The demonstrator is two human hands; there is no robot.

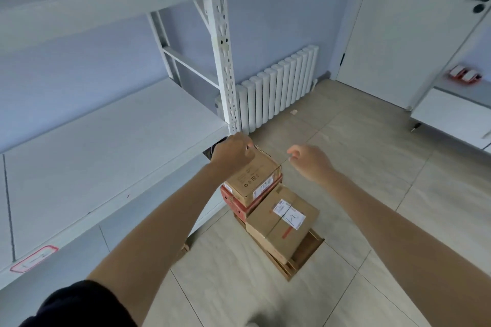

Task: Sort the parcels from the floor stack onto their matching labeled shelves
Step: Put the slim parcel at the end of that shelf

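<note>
A stack of cardboard parcels stands on the floor beside the white shelf unit. The top brown parcel [253, 178] lies on a red-edged parcel [233, 200]. In front of it sits a lower brown parcel [281, 223] with a white label marked "1-2". My left hand [231, 152] grips the far left corner of the top parcel, fingers curled over its edge. My right hand [309, 160] hovers just right of that parcel, fingers loosely curled, touching nothing. A red-bordered label [34, 259] is stuck on the front edge of the lower shelf [93, 156].
The shelf's perforated white upright [223, 42] rises just behind the stack. A white radiator [279, 87] lines the back wall. A white door [398, 21] and a low white cabinet [451, 114] stand at the right. Flat cardboard [305, 252] lies under the stack on the tiled floor.
</note>
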